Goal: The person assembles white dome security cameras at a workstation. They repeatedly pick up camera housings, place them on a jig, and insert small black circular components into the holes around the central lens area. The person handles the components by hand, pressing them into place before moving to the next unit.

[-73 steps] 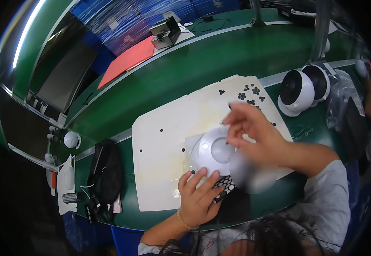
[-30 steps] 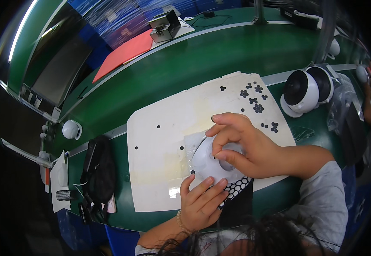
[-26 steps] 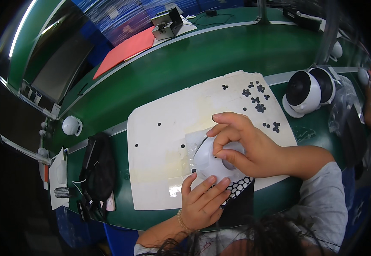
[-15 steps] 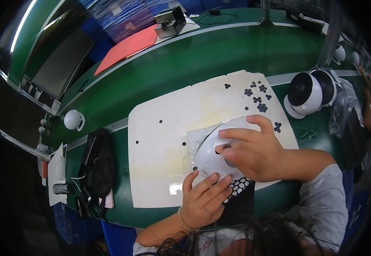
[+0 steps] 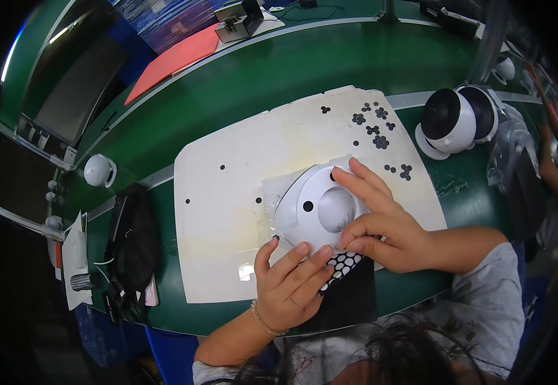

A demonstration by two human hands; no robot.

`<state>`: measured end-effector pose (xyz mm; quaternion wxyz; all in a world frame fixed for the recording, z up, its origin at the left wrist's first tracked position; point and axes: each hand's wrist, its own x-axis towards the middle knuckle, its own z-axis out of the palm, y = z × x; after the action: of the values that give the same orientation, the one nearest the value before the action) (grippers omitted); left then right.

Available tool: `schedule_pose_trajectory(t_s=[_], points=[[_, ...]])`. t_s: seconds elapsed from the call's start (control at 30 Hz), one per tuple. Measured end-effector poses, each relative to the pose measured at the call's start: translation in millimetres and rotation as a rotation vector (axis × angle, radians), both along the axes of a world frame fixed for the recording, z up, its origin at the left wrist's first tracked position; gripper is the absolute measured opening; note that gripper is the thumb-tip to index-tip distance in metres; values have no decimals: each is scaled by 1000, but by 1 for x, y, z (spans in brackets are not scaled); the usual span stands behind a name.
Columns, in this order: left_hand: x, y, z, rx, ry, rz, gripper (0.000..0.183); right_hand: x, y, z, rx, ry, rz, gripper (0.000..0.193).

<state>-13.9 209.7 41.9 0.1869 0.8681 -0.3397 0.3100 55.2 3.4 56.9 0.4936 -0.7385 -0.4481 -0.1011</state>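
Observation:
A smooth white rounded housing (image 5: pixel 317 230) with a round recess (image 5: pixel 336 209) lies before me on clear plastic film. One black dot (image 5: pixel 308 206) sits left of the recess; another is partly covered by a fingertip above it. My left hand (image 5: pixel 291 282) has its fingers stretched out, their tips touching the near edge of the housing. My right hand (image 5: pixel 388 231) reaches over the right side, with thumb and one finger pinched close together by the near edge; whatever lies between them is hidden. A black sheet with white circles (image 5: pixel 343 265) shows between my hands.
A worn cream board (image 5: pixel 221 256) lies under the work, with small black dots (image 5: pixel 380 141) clustered at its far right. White-and-black round devices (image 5: pixel 447 122) stand right. A black bag (image 5: pixel 134 237) lies left, and a metal box (image 5: pixel 237 25) stands at the back.
My right hand has moved off the middle of the housing toward its near right edge, uncovering the recess and a black dot. My left hand stays at the near edge. The view has shifted slightly.

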Motion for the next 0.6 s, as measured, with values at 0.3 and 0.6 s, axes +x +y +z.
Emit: schedule_pose_trajectory(t_s=[0.3, 0.6], points=[[0, -1, 1, -18, 5, 6, 25, 2, 0, -1, -2, -11, -14, 12], [3, 4, 0, 30, -23, -30, 33, -2, -16, -14, -219, -420, -165, 29]])
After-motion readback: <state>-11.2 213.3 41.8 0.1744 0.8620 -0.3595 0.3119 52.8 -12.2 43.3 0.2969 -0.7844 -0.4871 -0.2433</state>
